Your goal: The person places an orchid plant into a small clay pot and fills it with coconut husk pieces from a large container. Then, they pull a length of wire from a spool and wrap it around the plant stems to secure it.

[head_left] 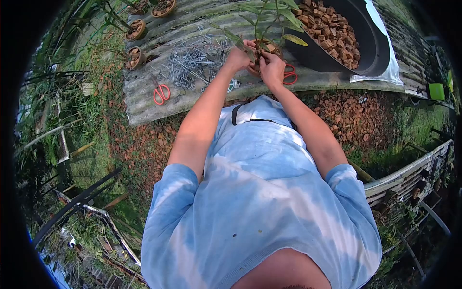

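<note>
A leafy potted plant [260, 32] with long narrow leaves stands in front of me on a corrugated sheet. Its terracotta pot [274, 48] holds chunky brown pieces and is partly covered by my hands. My left hand [240, 57] is closed at the left of the plant's base, its fingertips partly behind a leaf. My right hand [272, 69] has its fingers closed at the base of the stems. What exactly lies between the fingertips is too small to tell. Red-handled scissors [290, 74] lie just right of my right hand.
A heap of bent metal wires [192, 60] lies left of the pot, with more red-handled scissors [161, 93] nearby. At right, a large black tub [373, 43] holds brown chunks [332, 36]. Several potted plants [136, 30] line the left of the corrugated sheet [144, 106].
</note>
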A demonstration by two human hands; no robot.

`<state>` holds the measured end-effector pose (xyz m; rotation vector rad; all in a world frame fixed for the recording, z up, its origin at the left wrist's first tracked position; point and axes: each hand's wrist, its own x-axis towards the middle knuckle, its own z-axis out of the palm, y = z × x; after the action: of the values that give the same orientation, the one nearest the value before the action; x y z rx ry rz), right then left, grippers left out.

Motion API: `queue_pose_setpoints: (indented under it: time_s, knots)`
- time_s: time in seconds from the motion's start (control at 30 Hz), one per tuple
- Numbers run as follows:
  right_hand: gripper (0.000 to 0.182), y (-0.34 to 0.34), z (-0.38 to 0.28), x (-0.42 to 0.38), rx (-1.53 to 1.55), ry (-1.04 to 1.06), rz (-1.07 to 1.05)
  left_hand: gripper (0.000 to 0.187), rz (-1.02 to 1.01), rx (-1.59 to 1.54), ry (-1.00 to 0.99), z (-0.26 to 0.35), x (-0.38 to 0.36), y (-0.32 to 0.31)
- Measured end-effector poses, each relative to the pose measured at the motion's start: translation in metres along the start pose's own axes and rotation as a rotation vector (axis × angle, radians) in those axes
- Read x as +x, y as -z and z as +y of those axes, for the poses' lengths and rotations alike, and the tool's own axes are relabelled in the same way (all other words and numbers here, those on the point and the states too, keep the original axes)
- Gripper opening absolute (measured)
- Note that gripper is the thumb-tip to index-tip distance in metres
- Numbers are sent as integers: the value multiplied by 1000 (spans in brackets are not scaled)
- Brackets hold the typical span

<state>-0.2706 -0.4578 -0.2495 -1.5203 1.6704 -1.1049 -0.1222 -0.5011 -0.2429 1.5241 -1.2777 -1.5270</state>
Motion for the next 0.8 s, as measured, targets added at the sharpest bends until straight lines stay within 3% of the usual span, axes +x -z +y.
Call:
queue_pose_setpoints:
  time_s: [0.13, 0.23, 0.63, 0.8]
  knots:
    - [26, 0, 2, 0, 80, -26, -30, 28, -15, -145, 26, -6, 4, 2]
    - [27, -2, 5, 3, 38, -18, -42, 31, 42, -25, -11, -8, 3, -3]
    - [25, 5, -4, 13, -69, -76, -104, 43, 59, -29, -51, -12, 2, -6]
    - [26, 5, 0, 14, -62, -68, -114, 41, 7, -220, -37, -17, 7, -3]
